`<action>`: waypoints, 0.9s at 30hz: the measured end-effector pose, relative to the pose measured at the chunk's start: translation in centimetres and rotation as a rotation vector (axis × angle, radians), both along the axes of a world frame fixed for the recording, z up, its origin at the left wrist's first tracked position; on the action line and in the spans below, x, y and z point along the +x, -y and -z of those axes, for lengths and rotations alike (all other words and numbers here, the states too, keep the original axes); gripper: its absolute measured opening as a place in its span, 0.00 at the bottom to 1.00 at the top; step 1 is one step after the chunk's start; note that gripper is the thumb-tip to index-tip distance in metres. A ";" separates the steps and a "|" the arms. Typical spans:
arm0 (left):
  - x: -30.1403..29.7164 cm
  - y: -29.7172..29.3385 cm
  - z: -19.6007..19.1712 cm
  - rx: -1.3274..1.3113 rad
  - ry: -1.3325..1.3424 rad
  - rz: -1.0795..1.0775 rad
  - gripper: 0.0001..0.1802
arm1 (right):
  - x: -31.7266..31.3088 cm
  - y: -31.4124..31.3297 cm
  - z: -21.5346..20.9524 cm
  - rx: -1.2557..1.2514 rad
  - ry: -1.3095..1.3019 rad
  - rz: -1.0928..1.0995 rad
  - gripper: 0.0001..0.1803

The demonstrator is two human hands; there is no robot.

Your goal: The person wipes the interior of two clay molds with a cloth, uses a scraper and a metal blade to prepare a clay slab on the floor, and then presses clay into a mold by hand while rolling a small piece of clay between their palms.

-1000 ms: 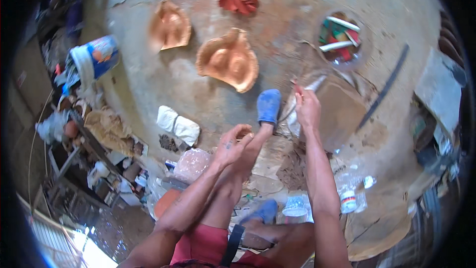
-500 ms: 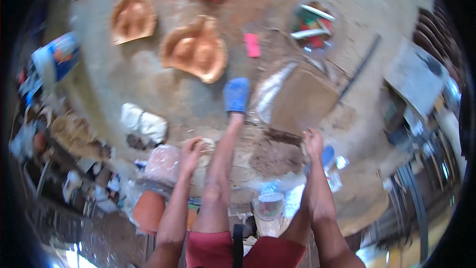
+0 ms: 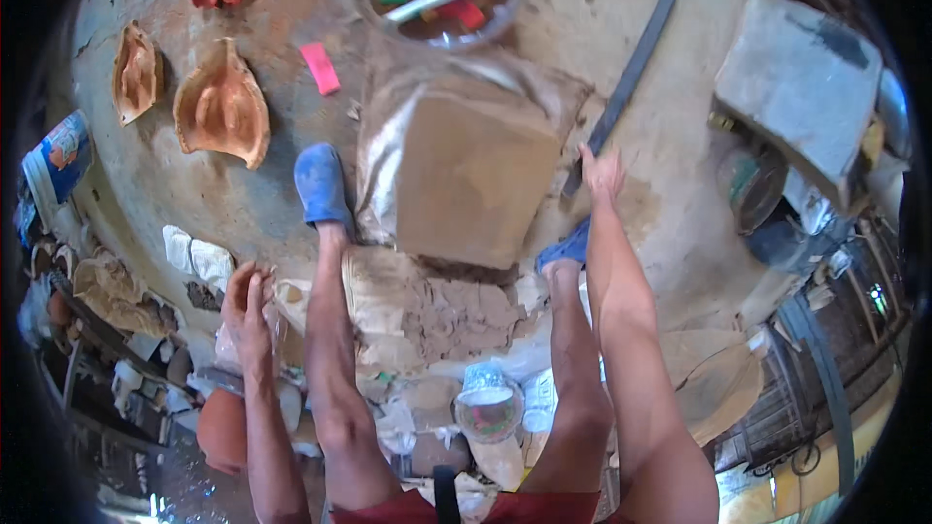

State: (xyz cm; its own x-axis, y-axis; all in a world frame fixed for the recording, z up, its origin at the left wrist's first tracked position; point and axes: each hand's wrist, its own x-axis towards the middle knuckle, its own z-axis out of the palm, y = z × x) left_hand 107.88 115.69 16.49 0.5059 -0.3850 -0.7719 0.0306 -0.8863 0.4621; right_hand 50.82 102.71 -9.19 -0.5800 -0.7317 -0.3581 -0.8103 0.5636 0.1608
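Observation:
My right hand (image 3: 605, 175) is at the near end of a long dark flat bar (image 3: 636, 68). Its thumb lies at one edge of the bar, with the other fingers bent and partly hidden. To the left of the bar is a broad, flat-topped brown clay slab (image 3: 476, 175), on a crumpled sheet (image 3: 377, 150) with a silvery patch. My left hand (image 3: 248, 303) hovers with loosely curved fingers held apart and nothing in them, over a plastic-wrapped lump (image 3: 282, 342). Rough wet clay (image 3: 461, 315) lies between my legs.
Two hollow orange-brown moulds (image 3: 221, 107) and a pink strip (image 3: 320, 68) lie far left. Beyond the slab stands a clear tub (image 3: 515, 0) of coloured pieces. A grey block (image 3: 801, 78) sits at the right. My blue shoes (image 3: 322, 184) flank the slab.
My right hand has gone forward from beside the slab's near corner to the dark bar. My left hand stays empty. The view has swung right, shifting the scene leftward.

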 end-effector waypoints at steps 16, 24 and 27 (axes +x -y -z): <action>-43.6 23.2 11.9 -0.342 -0.504 0.508 0.26 | -1.3 -9.2 -19.4 -0.338 1.297 0.653 0.33; -48.8 30.7 8.5 -0.364 -0.521 0.281 0.19 | -0.6 -17.0 -25.1 -0.207 0.804 0.235 0.39; -48.1 29.2 8.7 -0.266 -0.794 0.132 0.12 | -0.3 -19.4 -25.7 -0.196 0.747 0.273 0.40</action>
